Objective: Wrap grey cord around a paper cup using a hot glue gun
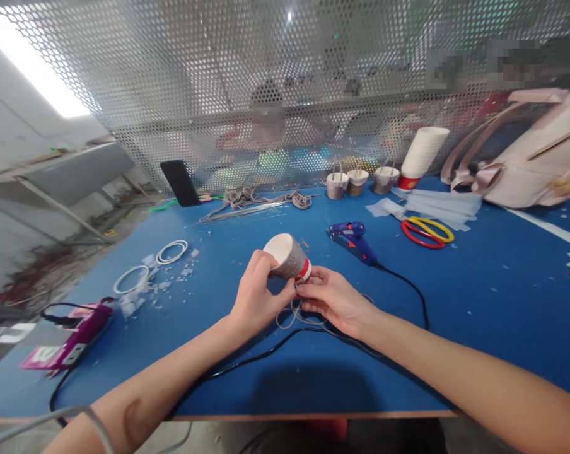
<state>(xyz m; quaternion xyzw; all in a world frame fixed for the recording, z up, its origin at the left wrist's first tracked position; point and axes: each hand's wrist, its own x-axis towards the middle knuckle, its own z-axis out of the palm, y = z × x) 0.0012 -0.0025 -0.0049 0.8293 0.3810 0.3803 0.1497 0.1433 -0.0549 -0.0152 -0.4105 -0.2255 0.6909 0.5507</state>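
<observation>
A paper cup (292, 260), wound with grey cord over most of its side, lies tilted in my left hand (255, 293). Its white opening faces up and left, and a red band shows near its base. The left fingers are closed around the cup, thumb low by the base. My right hand (335, 299) is closed at the base end, its fingertips pinching the thin grey cord (287, 315). Loops of that cord hang below both hands onto the blue table. The exact grip point is partly hidden by the fingers.
A blue glue gun (354, 239) lies right of the cup, its black cable (266, 354) crossing below my hands. Behind stand cord-wrapped cups (337, 186), a cup stack (422, 154), cord bundles (240, 198) and a phone (180, 183). A purple power strip (84, 334) lies left.
</observation>
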